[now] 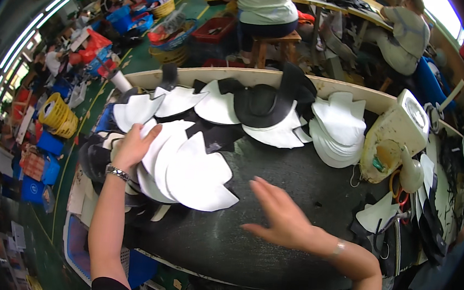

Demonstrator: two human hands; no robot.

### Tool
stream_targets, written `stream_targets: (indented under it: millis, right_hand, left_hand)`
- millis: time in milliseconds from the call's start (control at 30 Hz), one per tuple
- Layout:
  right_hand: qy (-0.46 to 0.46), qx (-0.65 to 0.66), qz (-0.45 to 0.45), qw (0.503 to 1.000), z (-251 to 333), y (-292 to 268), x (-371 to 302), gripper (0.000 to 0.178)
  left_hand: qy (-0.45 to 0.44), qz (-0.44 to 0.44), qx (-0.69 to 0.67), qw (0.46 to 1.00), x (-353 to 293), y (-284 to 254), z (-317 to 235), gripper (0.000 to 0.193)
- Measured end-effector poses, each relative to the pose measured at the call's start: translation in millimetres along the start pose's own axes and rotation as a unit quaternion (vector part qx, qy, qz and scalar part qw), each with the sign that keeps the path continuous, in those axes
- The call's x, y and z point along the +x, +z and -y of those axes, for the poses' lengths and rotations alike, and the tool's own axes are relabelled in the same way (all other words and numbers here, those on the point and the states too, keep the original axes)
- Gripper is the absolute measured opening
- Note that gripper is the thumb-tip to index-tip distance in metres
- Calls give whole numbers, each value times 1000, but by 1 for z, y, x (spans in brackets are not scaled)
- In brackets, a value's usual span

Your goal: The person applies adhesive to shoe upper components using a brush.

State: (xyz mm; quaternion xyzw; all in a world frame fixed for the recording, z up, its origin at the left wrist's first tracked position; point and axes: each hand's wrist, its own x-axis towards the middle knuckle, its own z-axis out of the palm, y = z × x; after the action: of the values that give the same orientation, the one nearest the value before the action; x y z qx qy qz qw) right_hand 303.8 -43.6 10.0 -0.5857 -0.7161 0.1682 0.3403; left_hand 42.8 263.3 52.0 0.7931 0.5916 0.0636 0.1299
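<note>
Presently, from my remote seat, I have the left hand at the near-left part of the dark bench, at the upper left edge of a fanned stack of white pieces with jagged edges. Its fingers are partly hidden, so I cannot tell whether they pinch a piece or just rest there. A metal bracelet circles that wrist. The right hand is empty, thumb well apart from the other fingers, to the right of the stack. Along the far side I see more white pieces, a curved black piece lying partly over some of them, and a neat white pile farther right. Beside that pile sits a cream-coloured device, with orange-handled scissors just nearer. Beyond the bench, a person in a pale shirt sits on a wooden stool.
</note>
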Motion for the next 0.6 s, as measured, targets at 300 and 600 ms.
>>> stream_targets:
  millis: [300,600]
  right_hand:
    - [-48,-127,12,991,9,115,97,97]
    - [-41,-132,4,990,14,118,94,105]
  left_hand:
    - [101,-4,-14,995,-37,-25,-23,86]
    - [179,-59,-28,982,-46,6,-34,74]
